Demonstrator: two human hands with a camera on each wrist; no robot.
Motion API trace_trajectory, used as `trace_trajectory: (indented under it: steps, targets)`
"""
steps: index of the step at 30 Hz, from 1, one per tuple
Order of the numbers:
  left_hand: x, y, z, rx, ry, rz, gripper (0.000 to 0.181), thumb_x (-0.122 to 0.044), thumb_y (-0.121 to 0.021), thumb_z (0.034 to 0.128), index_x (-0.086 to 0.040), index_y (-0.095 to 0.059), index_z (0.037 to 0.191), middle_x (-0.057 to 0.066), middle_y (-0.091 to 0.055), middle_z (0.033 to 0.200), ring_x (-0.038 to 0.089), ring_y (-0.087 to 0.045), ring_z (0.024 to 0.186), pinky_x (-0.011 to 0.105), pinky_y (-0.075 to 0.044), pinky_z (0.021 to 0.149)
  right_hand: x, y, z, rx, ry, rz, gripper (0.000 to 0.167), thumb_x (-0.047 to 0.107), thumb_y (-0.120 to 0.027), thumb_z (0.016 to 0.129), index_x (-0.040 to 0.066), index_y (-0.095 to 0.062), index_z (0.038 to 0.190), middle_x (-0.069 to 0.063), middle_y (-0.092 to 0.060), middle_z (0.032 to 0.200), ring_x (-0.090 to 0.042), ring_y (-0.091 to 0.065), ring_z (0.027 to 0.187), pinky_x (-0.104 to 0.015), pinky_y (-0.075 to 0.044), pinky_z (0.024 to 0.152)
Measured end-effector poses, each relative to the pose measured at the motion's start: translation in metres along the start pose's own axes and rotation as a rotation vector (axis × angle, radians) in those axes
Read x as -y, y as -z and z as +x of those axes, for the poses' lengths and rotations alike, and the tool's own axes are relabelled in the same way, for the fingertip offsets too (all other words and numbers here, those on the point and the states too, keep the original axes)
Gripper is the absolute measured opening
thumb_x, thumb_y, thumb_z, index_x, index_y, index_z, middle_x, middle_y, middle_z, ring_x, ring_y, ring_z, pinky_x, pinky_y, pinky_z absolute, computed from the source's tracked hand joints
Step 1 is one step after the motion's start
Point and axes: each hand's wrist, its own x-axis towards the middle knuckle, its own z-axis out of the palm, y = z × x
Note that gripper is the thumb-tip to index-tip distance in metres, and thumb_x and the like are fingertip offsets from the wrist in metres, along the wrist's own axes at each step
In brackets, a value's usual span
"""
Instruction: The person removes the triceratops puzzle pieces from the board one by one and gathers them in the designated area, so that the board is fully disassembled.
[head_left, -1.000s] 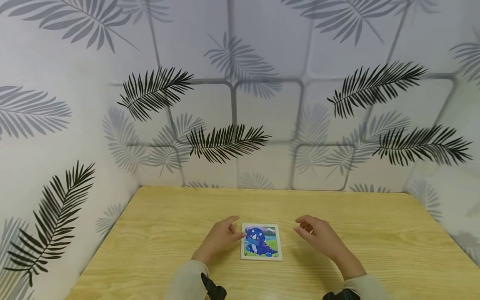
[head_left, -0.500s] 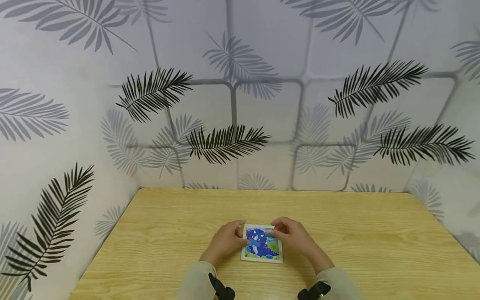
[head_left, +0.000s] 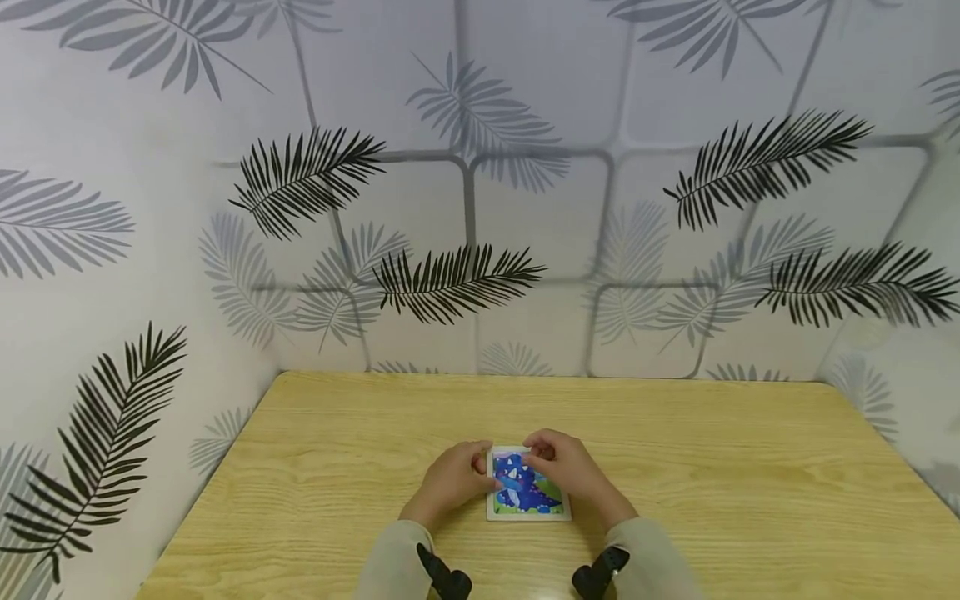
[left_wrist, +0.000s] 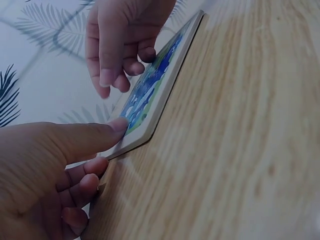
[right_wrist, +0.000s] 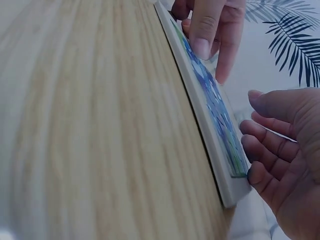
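Observation:
A square board with a pale frame carries a picture of a blue dinosaur (head_left: 532,498) and lies flat on the wooden table. At its left edge, my left hand (head_left: 452,483) pinches the frame, with the thumb on the face and curled fingers by the side, as the left wrist view shows. Over the board's upper right part hovers my right hand (head_left: 573,471), fingers loosely bent. In the right wrist view a gap shows between the right thumb (right_wrist: 272,104) and the picture (right_wrist: 220,120); its lowest finger is by the frame's edge, contact unclear.
The board rests near the front middle of a light wooden table (head_left: 300,467). Behind the table stands a pale wall (head_left: 540,217) with a leaf pattern. Black straps with small devices (head_left: 450,579) sit on both wrists.
My right hand has moved left from beside the board to over its upper right part. My left hand has shifted slightly right, onto the left edge. The board has hardly moved.

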Motion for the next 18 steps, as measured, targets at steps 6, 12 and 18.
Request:
trace_trajectory:
  steps: [6, 12, 18]
  targets:
    - [0.002, -0.001, 0.002, 0.010, 0.002, -0.016, 0.057, -0.020, -0.079, 0.0773, -0.003, -0.059, 0.128, -0.003, -0.049, 0.077, 0.011, -0.044, 0.069, 0.029, -0.035, 0.067, 0.002, -0.008, 0.008, 0.008, 0.066, -0.058, 0.016, 0.014, -0.068, 0.088, 0.005, -0.066, 0.101, 0.004, -0.055, 0.079, -0.012, -0.048, 0.072, -0.024, -0.043, 0.065]
    - [0.001, 0.001, 0.003, 0.028, 0.002, -0.040, 0.054, -0.020, -0.079, 0.0774, -0.005, -0.060, 0.126, -0.003, -0.049, 0.076, 0.012, -0.044, 0.068, 0.030, -0.034, 0.067, 0.007, -0.014, 0.010, 0.021, 0.027, -0.165, 0.016, 0.017, -0.072, 0.084, 0.011, -0.067, 0.098, 0.006, -0.051, 0.076, -0.011, -0.047, 0.069, -0.030, -0.041, 0.065]
    - [0.004, 0.002, 0.001, 0.023, 0.009, -0.034, 0.055, -0.020, -0.079, 0.0771, -0.005, -0.060, 0.126, -0.003, -0.049, 0.077, 0.012, -0.045, 0.071, 0.031, -0.034, 0.069, 0.012, -0.017, 0.010, 0.038, 0.014, -0.197, 0.019, 0.017, -0.074, 0.082, 0.013, -0.067, 0.099, 0.004, -0.049, 0.077, -0.013, -0.045, 0.069, -0.032, -0.038, 0.064]
